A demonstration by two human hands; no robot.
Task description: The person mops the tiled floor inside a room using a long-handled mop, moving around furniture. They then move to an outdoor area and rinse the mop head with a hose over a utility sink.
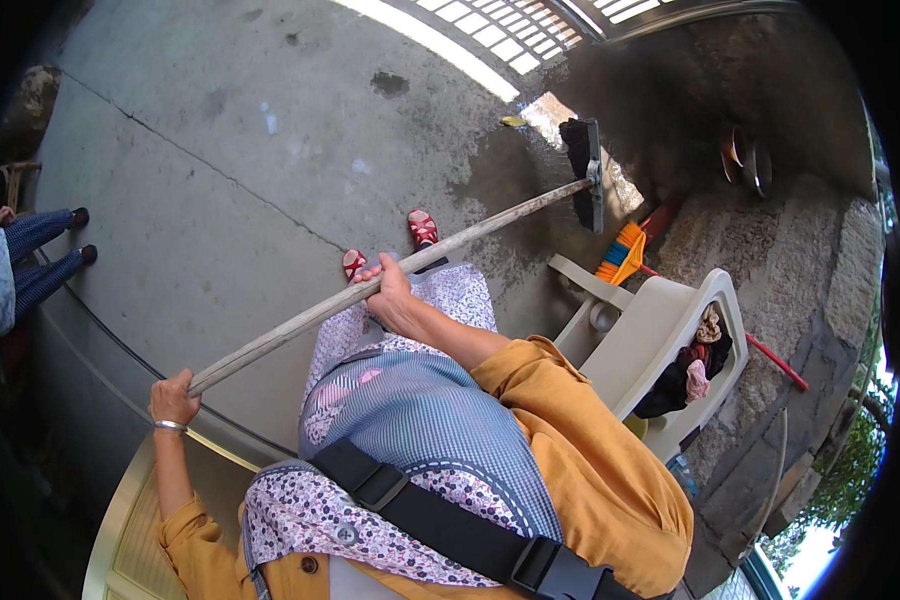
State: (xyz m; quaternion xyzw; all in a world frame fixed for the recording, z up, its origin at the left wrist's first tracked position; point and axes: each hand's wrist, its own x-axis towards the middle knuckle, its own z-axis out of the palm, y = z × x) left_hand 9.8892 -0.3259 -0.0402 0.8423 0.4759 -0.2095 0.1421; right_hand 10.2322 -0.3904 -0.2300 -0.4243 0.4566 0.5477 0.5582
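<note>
A long pale wooden pole (315, 315) runs diagonally across my front, part of a long-handled floor tool. At its far end is a flat grey crossbar (597, 178) with dark, ragged material, cloth or bristles; I cannot tell which. That head is over the damp concrete at the upper right. My left hand (175, 398), with a silver bangle at the wrist, wraps round the pole's near end. Farther along, my right hand (390, 290) grips the shaft in front of my waist. Both hands are closed on it.
A pale plastic chair (660, 310) on my right holds dark and pink cloths (697, 380). Beside it lies an orange-and-blue broom head (622, 252) near a red handle (778, 362). A rough stone ledge (820, 260) is beyond. Another person's legs (40, 255) show at left.
</note>
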